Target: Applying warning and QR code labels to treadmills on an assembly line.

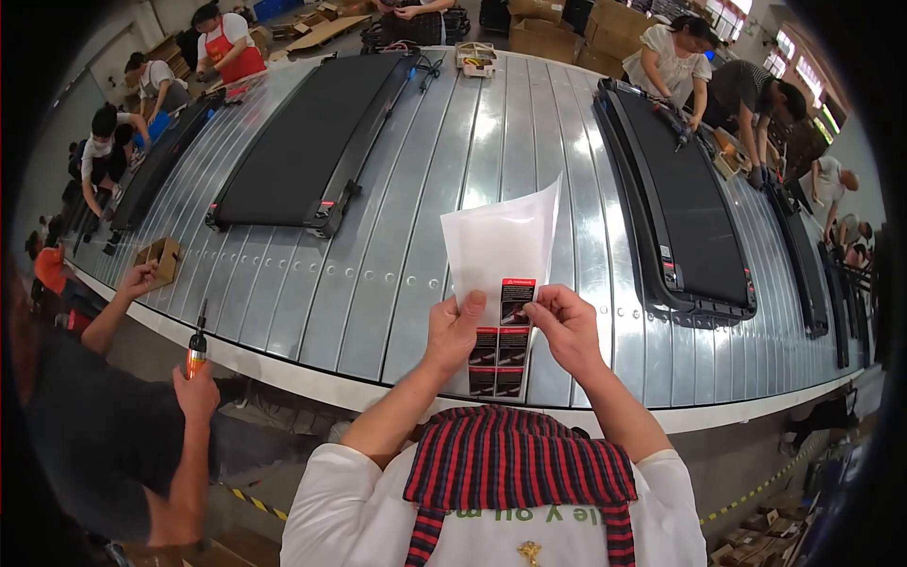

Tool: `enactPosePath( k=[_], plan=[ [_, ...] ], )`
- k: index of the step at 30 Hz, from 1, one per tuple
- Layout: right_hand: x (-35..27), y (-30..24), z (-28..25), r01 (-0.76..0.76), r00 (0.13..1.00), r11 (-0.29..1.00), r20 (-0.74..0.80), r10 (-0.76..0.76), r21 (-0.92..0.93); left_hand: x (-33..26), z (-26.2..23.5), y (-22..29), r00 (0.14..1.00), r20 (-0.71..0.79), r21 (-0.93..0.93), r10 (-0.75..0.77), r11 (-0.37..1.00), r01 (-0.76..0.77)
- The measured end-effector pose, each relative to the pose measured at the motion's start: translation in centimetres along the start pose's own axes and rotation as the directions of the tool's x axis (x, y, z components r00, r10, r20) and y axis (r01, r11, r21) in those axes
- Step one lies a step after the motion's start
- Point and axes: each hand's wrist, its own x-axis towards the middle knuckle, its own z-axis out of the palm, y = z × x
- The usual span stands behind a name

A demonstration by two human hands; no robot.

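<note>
A glossy white sheet of labels [499,241] is held up in front of me, its upper part bare and slightly curled. Black labels with red headers [498,350] fill several spots on its lower part. My left hand [455,333] grips the sheet's left edge, thumb on the front. On the opposite side, my right hand [571,331] is closed, with thumb and forefinger pinching the right edge of the top label. Whether that label's edge is lifted from the backing cannot be made out.
A wide metal slatted conveyor [416,227] runs across ahead. It carries a black treadmill deck [312,137] at left and another treadmill deck [685,194] at right. Beside me, a co-worker's hand holds a power screwdriver [196,352] near a small cardboard box [162,263]. Other people work along the far side.
</note>
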Motion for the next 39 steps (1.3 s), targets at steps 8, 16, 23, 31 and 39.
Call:
enactPosePath(
  k=[8,16,23,31,39],
  plan=[
    [0.3,-0.1,-1.4,0.005,0.99,0.993,0.144,0.012,-0.12,-0.9,1.0,0.8,0.984,-0.165,0.054,0.068,0.997,-0.06],
    [0.2,0.5,-2.4,0.046,0.992,0.989,0.114,-0.062,0.137,-2.6,2.4,0.4,0.988,-0.125,0.359,0.086,0.933,-0.036],
    [-0.1,2.4,-6.9,0.106,0.984,0.987,-0.159,-0.086,0.125,-2.2,8.2,-0.8,0.986,-0.139,0.223,-0.091,0.967,0.121],
    [-0.7,-1.1,-12.0,0.494,0.744,0.744,-0.225,-0.629,-0.449,-1.9,12.2,-1.4,0.994,0.02,0.445,-0.106,0.891,0.086],
    [-0.2,-0.6,-12.9,0.57,0.753,0.715,-0.091,-0.652,-0.406,-1.2,13.6,-0.9,0.972,-0.215,0.336,0.094,0.942,-0.017]
  ],
)
